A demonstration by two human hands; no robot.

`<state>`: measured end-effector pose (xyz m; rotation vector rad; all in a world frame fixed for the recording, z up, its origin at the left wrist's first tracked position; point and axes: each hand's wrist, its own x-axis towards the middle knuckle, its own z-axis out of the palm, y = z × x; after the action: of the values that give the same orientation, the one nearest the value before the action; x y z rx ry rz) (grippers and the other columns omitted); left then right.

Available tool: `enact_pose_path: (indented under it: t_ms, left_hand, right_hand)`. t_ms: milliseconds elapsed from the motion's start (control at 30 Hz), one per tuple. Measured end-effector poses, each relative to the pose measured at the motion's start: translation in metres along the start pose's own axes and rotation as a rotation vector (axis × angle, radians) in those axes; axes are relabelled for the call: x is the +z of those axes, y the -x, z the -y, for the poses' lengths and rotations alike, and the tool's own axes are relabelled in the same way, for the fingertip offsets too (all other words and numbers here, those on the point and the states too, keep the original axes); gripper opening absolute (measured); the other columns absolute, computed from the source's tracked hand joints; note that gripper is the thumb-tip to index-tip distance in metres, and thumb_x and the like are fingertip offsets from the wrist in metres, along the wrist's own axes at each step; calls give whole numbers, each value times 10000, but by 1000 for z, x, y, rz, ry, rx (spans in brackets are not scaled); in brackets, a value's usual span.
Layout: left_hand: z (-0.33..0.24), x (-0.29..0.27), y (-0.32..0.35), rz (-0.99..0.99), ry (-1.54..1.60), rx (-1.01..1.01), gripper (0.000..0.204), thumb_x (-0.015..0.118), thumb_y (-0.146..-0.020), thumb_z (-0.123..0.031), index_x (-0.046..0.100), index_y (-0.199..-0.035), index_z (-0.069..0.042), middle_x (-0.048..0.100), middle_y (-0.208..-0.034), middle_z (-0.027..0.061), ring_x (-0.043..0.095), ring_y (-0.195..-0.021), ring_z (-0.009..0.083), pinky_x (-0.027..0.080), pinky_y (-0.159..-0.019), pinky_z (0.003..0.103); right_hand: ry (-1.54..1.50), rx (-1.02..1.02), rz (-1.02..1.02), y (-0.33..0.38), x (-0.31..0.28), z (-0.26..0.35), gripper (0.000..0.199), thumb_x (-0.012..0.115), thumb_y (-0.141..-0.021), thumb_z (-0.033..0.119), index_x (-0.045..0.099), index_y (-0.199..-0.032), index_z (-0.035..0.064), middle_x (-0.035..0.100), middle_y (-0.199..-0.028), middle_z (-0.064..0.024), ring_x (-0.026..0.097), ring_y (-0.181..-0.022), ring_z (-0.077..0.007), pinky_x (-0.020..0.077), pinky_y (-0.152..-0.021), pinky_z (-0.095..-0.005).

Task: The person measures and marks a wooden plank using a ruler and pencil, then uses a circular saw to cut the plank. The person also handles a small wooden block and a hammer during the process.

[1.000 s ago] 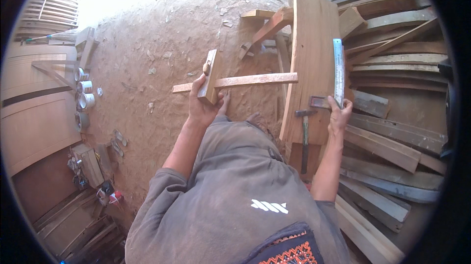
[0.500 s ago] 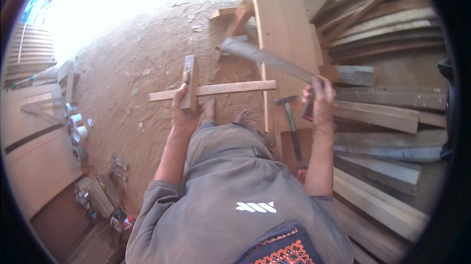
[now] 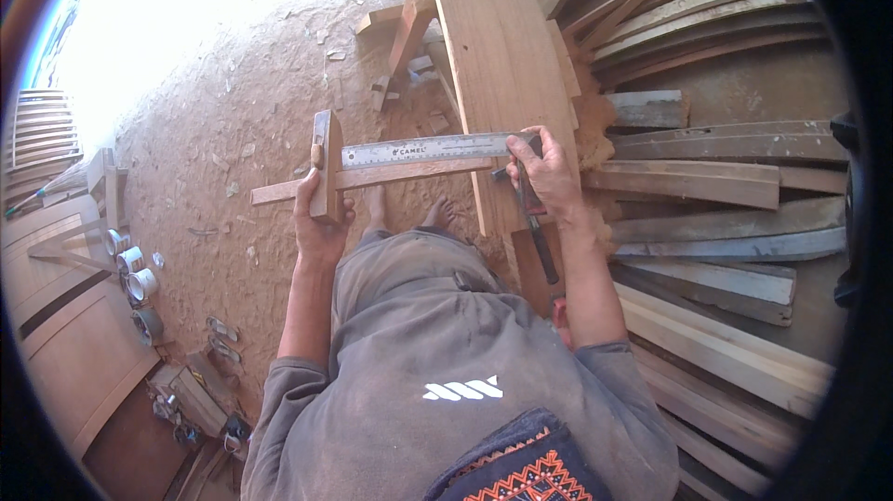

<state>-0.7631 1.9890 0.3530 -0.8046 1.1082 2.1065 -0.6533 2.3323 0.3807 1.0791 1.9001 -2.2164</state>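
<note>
My left hand (image 3: 316, 229) is wrapped round the block of a wooden marking gauge (image 3: 329, 192), whose long beam runs sideways through it. Just above the beam lies the steel ruled blade of a try square (image 3: 386, 152), level, its far end reaching the gauge's block. My right hand (image 3: 547, 173) grips the square's dark stock, thumb pressed by the blade. Whether the blade touches the beam is hard to make out. Under and beside my right hand a hammer (image 3: 544, 256) rests on wood, its head partly hidden by the hand.
A wide plank (image 3: 507, 45) stretches away ahead, right of centre. Stacked timber (image 3: 688, 180) fills the right side. On the left are white cups or rolls (image 3: 139, 284), wooden panels (image 3: 79, 334) and a pair of sandals (image 3: 221, 338) on the dirt floor (image 3: 223, 185).
My right hand has moved left and brought the try square from a slant to level, against the gauge. The left hand still holds the gauge; the whole view has shifted slightly.
</note>
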Motion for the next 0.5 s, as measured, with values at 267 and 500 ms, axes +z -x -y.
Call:
enact_pose_path:
  t_ms: [267,500]
  left_hand:
    - [4,2,-4,-10,5,-17,426,727,-916,-473,659,-1159,-130,658,-919,20,654,-700,176,531,-601,307]
    - [4,3,-6,-34,23,-18,428,727,-923,-451,655,-1167,-107,674,-910,45,658,-679,171,560,-553,282]
  right_hand:
    - [-24,32,-4,3,7,-3,272,720,-1021,229,526,-1141,80,578,-858,-4,590,-659,-58,492,-534,-230]
    - [-6,4,-6,2,7,-6,276,712,-1022,240,516,-1118,71,600,-837,-4,592,-651,-61,495,-537,-239]
